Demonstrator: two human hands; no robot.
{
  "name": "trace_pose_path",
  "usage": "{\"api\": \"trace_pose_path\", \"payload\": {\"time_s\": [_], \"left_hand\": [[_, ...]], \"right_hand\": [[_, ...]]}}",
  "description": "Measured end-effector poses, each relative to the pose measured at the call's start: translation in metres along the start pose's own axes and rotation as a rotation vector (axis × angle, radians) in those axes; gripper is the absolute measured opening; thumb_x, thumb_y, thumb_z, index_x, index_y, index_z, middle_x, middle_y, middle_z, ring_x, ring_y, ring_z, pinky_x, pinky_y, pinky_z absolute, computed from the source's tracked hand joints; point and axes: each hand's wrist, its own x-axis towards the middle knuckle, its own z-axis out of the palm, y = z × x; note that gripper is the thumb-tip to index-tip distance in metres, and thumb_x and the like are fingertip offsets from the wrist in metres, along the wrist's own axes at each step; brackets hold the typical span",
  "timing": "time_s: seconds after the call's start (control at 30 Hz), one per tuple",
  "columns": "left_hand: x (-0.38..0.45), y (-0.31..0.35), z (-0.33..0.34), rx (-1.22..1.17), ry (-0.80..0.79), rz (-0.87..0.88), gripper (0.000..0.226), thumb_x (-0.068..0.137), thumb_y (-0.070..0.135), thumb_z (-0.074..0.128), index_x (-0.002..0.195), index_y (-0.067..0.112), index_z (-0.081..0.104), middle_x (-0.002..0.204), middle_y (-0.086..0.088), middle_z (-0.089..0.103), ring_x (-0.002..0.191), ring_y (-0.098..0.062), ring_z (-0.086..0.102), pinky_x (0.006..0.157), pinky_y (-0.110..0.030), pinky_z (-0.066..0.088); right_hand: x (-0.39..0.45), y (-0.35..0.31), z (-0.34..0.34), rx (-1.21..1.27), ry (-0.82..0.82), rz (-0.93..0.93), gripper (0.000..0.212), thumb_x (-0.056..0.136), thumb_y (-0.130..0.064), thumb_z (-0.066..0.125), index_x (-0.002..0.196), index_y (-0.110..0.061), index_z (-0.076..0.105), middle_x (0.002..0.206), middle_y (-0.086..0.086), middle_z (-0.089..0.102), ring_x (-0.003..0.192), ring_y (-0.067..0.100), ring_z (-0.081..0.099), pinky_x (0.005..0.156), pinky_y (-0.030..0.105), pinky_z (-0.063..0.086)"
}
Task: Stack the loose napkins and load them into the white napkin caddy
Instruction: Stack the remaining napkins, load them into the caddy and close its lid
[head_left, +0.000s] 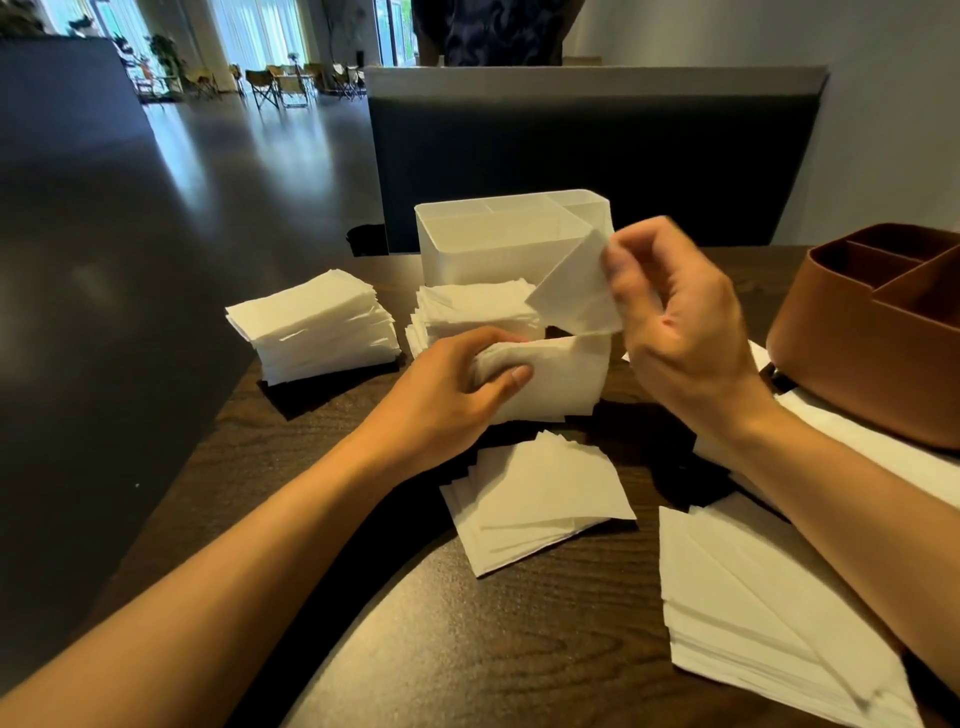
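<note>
Holding a napkin bundle (545, 379) in the left hand (457, 384), the right hand (680, 322) pinches one napkin (576, 296) above it, mid-table. White napkin caddy (498, 244) behind looks empty; several stacks (317, 327) wait along the wooden table (467, 623).

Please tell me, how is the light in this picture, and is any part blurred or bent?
Head view: bright windows behind, with glare on the dark floor; hard black shadows under the napkin stacks; the right hand is motion-blurred, the left hand sharper; the wide lens bends the table edge.
</note>
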Motion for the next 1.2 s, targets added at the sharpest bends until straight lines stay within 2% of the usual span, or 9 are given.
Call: {"api": "trace_pose_path", "payload": {"time_s": [0.13,0.23,0.4,0.53,0.63,0.7,0.83,1.0,1.2], "left_hand": [[0.0,-0.001,-0.001,-0.052,0.03,-0.076,0.028,0.099,0.045,0.063,0.122,0.031,0.07,0.11,0.018,0.072,0.101,0.001,0.066,0.093,-0.04,0.058],[0.003,-0.001,-0.004,-0.114,0.017,-0.121,0.025,0.098,0.045,0.065,0.119,0.034,0.07,0.108,0.015,0.075,0.1,-0.006,0.07,0.091,-0.045,0.059],[0.002,0.0,-0.006,-0.178,-0.094,-0.133,0.022,0.106,0.04,0.052,0.121,0.04,0.067,0.112,0.011,0.073,0.108,-0.01,0.067,0.102,-0.047,0.054],[0.002,0.002,-0.014,-0.307,-0.191,-0.135,0.051,0.095,0.073,0.037,0.129,0.047,0.065,0.132,0.025,0.064,0.126,0.003,0.057,0.113,-0.036,0.043],[-0.001,0.007,-0.016,-0.229,-0.265,-0.08,0.038,0.088,0.063,0.055,0.122,0.048,0.061,0.115,0.03,0.069,0.109,0.011,0.063,0.093,-0.011,0.048],[-0.003,0.005,-0.011,-0.177,-0.227,-0.034,0.043,0.088,0.041,0.075,0.128,0.036,0.061,0.109,0.013,0.074,0.099,-0.001,0.07,0.085,-0.017,0.055],[-0.002,0.007,-0.007,-0.127,-0.042,0.064,0.034,0.093,0.022,0.075,0.125,0.027,0.067,0.112,0.014,0.074,0.105,0.001,0.068,0.093,-0.02,0.055],[-0.002,0.008,-0.009,-0.125,0.03,0.078,0.042,0.088,0.024,0.081,0.126,0.027,0.063,0.114,0.02,0.067,0.102,0.006,0.066,0.084,-0.019,0.057],[-0.003,0.003,-0.003,-0.019,-0.001,0.078,0.053,0.083,0.033,0.084,0.13,0.031,0.059,0.124,0.023,0.064,0.112,0.01,0.06,0.096,-0.027,0.056]], "right_hand": [[0.004,-0.005,-0.01,0.051,-0.028,0.007,0.019,0.106,-0.024,0.047,0.115,-0.009,0.053,0.106,-0.018,0.055,0.098,-0.008,0.061,0.066,0.01,0.054],[0.002,-0.003,-0.004,-0.058,-0.218,-0.085,0.031,0.101,-0.032,0.055,0.114,-0.005,0.058,0.087,-0.009,0.061,0.075,0.0,0.06,0.059,0.008,0.048],[0.0,0.005,0.004,-0.28,-0.398,-0.368,0.027,0.094,-0.032,0.064,0.108,-0.009,0.068,0.096,0.007,0.074,0.081,0.011,0.067,0.067,0.021,0.056],[0.003,0.009,0.009,-0.392,-0.428,-0.442,0.027,0.091,-0.038,0.064,0.102,-0.013,0.07,0.096,0.004,0.073,0.081,0.013,0.058,0.062,0.021,0.047],[0.0,0.013,0.015,-0.42,-0.404,-0.406,0.036,0.089,-0.041,0.065,0.107,-0.01,0.064,0.102,0.006,0.067,0.089,0.013,0.052,0.071,0.016,0.038],[-0.001,0.015,0.017,-0.392,-0.382,-0.326,0.049,0.088,-0.048,0.064,0.118,-0.01,0.058,0.112,0.007,0.06,0.099,0.015,0.052,0.077,0.019,0.045],[-0.002,0.017,0.003,-0.285,-0.479,-0.1,0.078,0.082,-0.063,0.067,0.142,-0.019,0.042,0.129,0.005,0.057,0.115,0.016,0.055,0.089,0.03,0.056],[0.0,0.02,-0.008,-0.173,-0.461,-0.009,0.064,0.084,-0.052,0.069,0.137,-0.022,0.051,0.126,-0.001,0.063,0.106,0.011,0.062,0.079,0.017,0.057],[-0.001,0.024,-0.016,-0.217,-0.649,0.088,0.061,0.08,-0.056,0.073,0.132,-0.032,0.053,0.13,-0.013,0.062,0.116,0.001,0.057,0.096,0.024,0.054]]}}
